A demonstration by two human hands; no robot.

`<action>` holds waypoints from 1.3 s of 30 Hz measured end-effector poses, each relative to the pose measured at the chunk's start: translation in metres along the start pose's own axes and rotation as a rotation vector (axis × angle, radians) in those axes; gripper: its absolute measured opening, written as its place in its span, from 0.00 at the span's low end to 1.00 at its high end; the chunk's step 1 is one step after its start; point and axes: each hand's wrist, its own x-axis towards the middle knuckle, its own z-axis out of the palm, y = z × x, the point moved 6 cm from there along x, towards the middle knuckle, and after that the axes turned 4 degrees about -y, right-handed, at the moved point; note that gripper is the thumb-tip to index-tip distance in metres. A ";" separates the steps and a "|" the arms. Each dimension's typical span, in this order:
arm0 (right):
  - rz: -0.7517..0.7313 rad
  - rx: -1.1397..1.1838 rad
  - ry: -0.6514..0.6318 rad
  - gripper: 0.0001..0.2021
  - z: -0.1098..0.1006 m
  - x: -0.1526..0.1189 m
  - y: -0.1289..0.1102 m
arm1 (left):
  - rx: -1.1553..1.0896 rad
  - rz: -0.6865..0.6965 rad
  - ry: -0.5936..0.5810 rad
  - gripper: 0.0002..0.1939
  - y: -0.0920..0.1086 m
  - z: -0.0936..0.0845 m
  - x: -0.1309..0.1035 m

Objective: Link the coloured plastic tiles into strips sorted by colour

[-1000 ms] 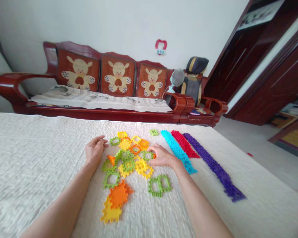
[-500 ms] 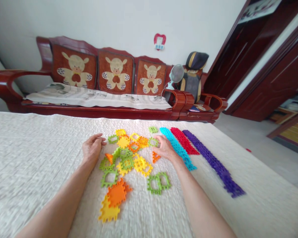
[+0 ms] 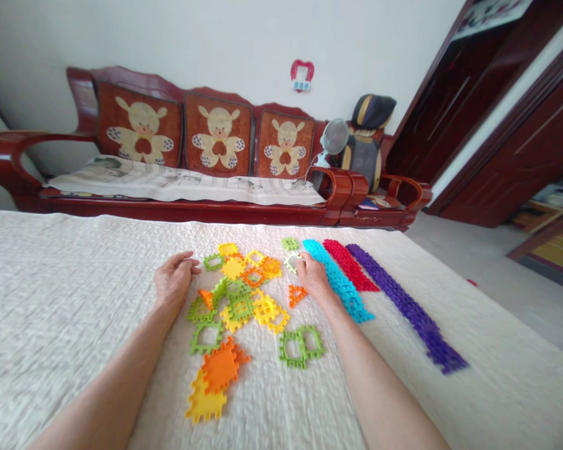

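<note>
My right hand (image 3: pixel 311 275) pinches a light green open-frame piece (image 3: pixel 291 261) by its right edge. Just beyond it lies another green piece (image 3: pixel 289 244), and an orange triangle (image 3: pixel 297 295) is on the near side. My left hand (image 3: pixel 174 277) rests on the cloth with curled fingers, left of the pile; whether anything is inside them is hidden. Between the hands lie several yellow, orange and green pieces, among them a yellow one (image 3: pixel 233 269). Two overlapping green frames (image 3: pixel 302 345) sit nearer, as does an orange square (image 3: pixel 220 367) over a yellow one (image 3: pixel 205 400).
Right of my right hand run a light blue strip (image 3: pixel 340 281), a red strip (image 3: pixel 349 265) and a long purple strip (image 3: pixel 403 306) on the white cloth (image 3: pixel 75 281). Behind the table stand a wooden sofa (image 3: pixel 192 212) and a small fan (image 3: pixel 334 137).
My right hand has closed on the green frame piece, which is now tilted and slightly farther back and right. My left hand has hardly moved.
</note>
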 end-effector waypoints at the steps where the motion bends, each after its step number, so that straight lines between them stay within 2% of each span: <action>1: 0.003 0.006 0.011 0.19 0.001 0.000 0.000 | 0.005 0.001 0.001 0.18 0.000 0.000 0.000; 5: -0.016 0.005 0.024 0.23 0.003 -0.002 -0.001 | 0.021 -0.001 0.004 0.18 0.000 0.000 0.000; 10: 0.009 -0.044 -0.054 0.26 0.004 0.001 -0.004 | 0.024 0.004 -0.004 0.18 0.002 0.000 -0.001; 16: 0.027 -0.098 -0.185 0.22 0.007 0.010 -0.005 | 0.023 -0.002 0.000 0.18 0.002 0.000 -0.001; 18: 0.048 -0.045 -0.150 0.22 0.005 0.013 -0.004 | 0.027 -0.007 0.006 0.18 0.002 0.000 -0.001; 22: 0.122 0.089 0.058 0.23 -0.002 0.022 -0.002 | 0.031 -0.011 0.005 0.18 0.003 0.001 -0.003; 25: 0.144 0.119 0.138 0.22 0.002 0.029 -0.004 | 0.035 -0.014 0.009 0.18 0.004 0.001 -0.003; 30: 0.197 0.094 0.153 0.23 0.010 0.035 -0.005 | 0.028 -0.007 0.004 0.17 0.001 0.001 -0.001; 39: 0.250 0.037 0.104 0.23 0.010 0.035 -0.006 | 0.034 0.002 -0.001 0.17 0.002 0.000 -0.002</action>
